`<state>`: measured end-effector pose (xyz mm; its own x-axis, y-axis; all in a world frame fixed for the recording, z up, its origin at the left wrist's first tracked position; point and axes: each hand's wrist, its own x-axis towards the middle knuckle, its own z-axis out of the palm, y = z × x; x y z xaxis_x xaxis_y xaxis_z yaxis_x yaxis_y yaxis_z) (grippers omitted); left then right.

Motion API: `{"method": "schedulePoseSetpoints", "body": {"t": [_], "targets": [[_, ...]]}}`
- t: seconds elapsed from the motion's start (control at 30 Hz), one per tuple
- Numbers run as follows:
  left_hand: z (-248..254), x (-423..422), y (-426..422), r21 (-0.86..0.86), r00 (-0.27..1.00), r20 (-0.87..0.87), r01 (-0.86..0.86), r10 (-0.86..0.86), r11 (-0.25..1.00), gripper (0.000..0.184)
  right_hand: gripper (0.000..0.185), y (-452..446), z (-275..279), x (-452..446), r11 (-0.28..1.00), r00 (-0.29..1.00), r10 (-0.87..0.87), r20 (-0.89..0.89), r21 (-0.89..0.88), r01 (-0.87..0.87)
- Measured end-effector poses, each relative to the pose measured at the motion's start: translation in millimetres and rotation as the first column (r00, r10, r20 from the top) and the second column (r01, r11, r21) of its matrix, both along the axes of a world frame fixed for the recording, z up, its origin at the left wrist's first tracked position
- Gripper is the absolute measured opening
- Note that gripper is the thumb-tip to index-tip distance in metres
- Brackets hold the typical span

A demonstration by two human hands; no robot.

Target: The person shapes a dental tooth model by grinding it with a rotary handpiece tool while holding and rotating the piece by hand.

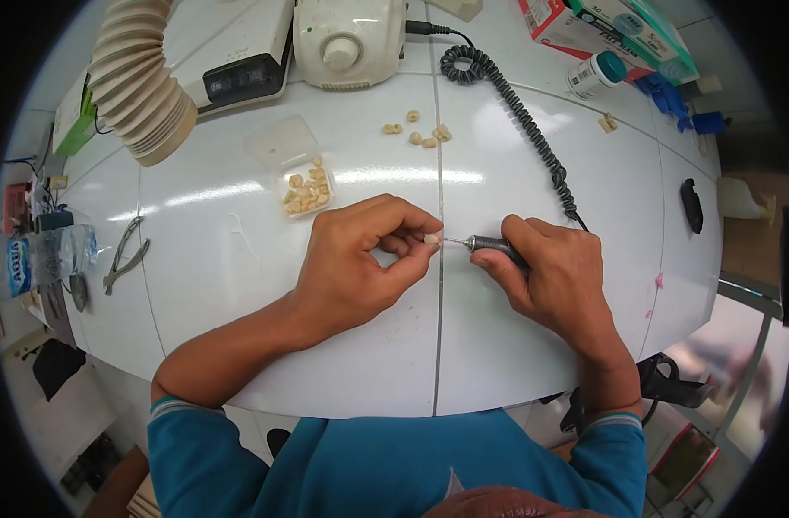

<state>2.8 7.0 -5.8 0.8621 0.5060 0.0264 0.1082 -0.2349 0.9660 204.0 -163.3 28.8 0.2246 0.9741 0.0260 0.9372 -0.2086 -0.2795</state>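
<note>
Between its thumb and fingers, my left hand (360, 259) pinches a small cream-coloured tooth-like piece (431, 239). My right hand (560, 269) is wrapped round a dark rotary handpiece (498, 248), whose thin metal bit points left at the piece; whether the tip touches it is too small to tell. A coiled black cord (533, 128) runs from behind the right hand up to a cream control box (350, 43). Beyond my left hand, an open clear plastic box (286, 178) holds several similar pieces (306, 192). More loose pieces (416, 138) lie on the white tabletop (360, 371).
A ribbed hose (140, 86) hangs at the upper left beside a white device (239, 82). Pliers (125, 256) and a plastic bottle (45, 250) are at the left. A teal-capped jar (596, 74), boxes (623, 34) and a black object (691, 205) stand or lie at the right.
</note>
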Motion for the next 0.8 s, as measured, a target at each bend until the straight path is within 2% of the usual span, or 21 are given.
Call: {"method": "schedulePoseSetpoints", "body": {"t": [0.8], "targets": [[1.2,0.3,2.4,0.022,1.000,-0.005,0.022,-0.021,1.000,0.017,0.052,1.9,-0.8,1.2,1.000,1.000,0.015,0.007,-0.002,-0.015]]}}
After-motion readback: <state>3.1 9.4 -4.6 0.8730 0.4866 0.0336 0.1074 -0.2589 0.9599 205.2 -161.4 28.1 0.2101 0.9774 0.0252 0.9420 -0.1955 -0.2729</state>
